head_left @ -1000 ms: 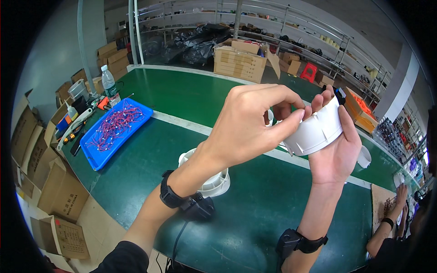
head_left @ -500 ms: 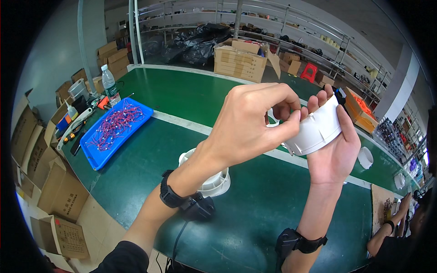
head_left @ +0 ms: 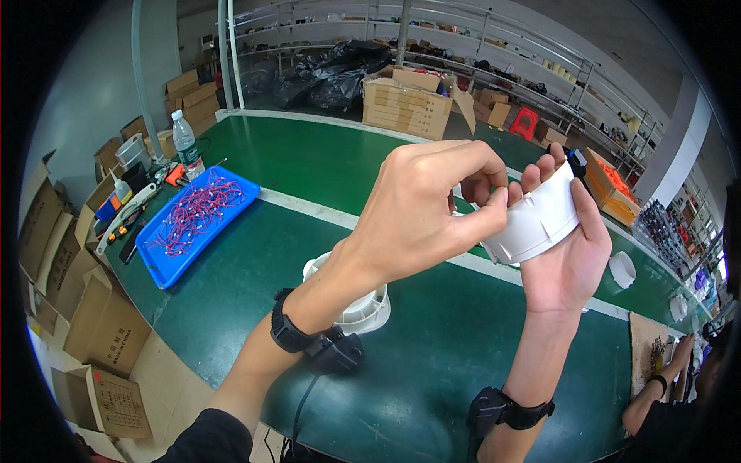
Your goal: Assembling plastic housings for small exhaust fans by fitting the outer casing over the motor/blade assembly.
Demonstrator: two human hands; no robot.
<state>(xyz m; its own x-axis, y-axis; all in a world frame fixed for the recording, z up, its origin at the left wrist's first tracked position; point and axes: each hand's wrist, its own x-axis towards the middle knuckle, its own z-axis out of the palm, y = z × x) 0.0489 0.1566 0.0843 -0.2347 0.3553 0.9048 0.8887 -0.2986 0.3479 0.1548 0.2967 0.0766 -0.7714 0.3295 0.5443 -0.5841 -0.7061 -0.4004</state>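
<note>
A white round plastic housing [head_left: 540, 224] is raised above the green table, tilted on its side. My right hand [head_left: 567, 266] cradles it from beneath, with the fingers behind it and the thumb along its right edge. At its left edge my left hand [head_left: 432, 208] is pinched closed, thumb against forefinger. Whatever lies between those fingertips is too small or hidden to make out. Below my left wrist stands a second white round plastic part [head_left: 367, 312] with ribs inside, partly covered by my forearm.
A blue tray [head_left: 166, 270] of red wires with white connectors lies left, near a water bottle [head_left: 186, 145] and tools. Cardboard boxes [head_left: 108, 328] crowd the table's left side. Another white ring [head_left: 622, 270] rests at the right, and a co-worker's arm [head_left: 656, 390] is at lower right.
My hands and the housing have hardly moved. The white rings at the right have shifted slightly rightward, and the co-worker's hand has moved a little.
</note>
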